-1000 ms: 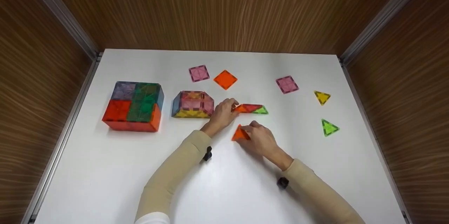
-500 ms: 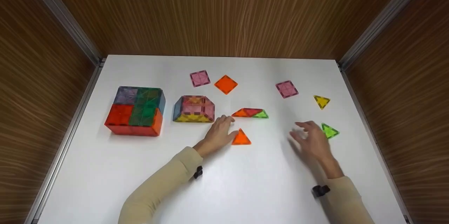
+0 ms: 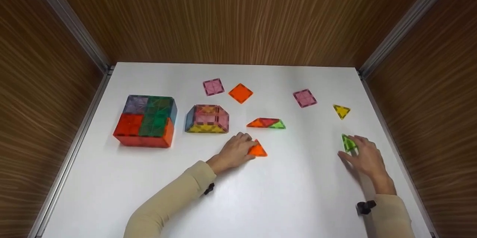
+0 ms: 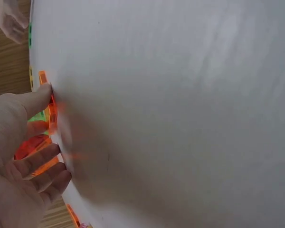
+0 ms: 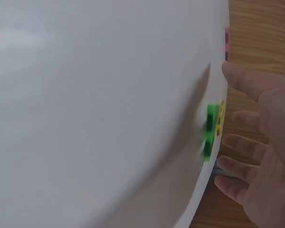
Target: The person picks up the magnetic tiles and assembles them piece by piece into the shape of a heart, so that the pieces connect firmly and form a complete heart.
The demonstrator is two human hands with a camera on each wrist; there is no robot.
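My left hand [image 3: 234, 151] pinches an orange triangle magnetic tile [image 3: 258, 150] between thumb and index finger, low over the white table. In the left wrist view, the thumb lies along the orange tile [image 4: 52, 114] and the other fingers spread beside it. On the right, my right hand [image 3: 367, 156] is spread over a green triangle tile [image 3: 348, 143], covering part of it. The right wrist view has its thumb and fingers apart, with the green tile [image 5: 209, 133] beyond them. Just behind the left hand is a low orange, red and green tile piece [image 3: 266, 123].
A large block of tiles [image 3: 145, 122] stands at the left, beside a smaller slope-sided tile build [image 3: 207, 119]. Farther back lie two pink squares, one left [image 3: 213, 87] and one right [image 3: 305, 98], an orange square [image 3: 240, 93] and a yellow triangle [image 3: 341, 111]. Wood-grain walls enclose the table.
My right hand has let go of the orange triangle and moved right to the green one. My left hand has left the low tile piece, come nearer and taken hold of the orange triangle.
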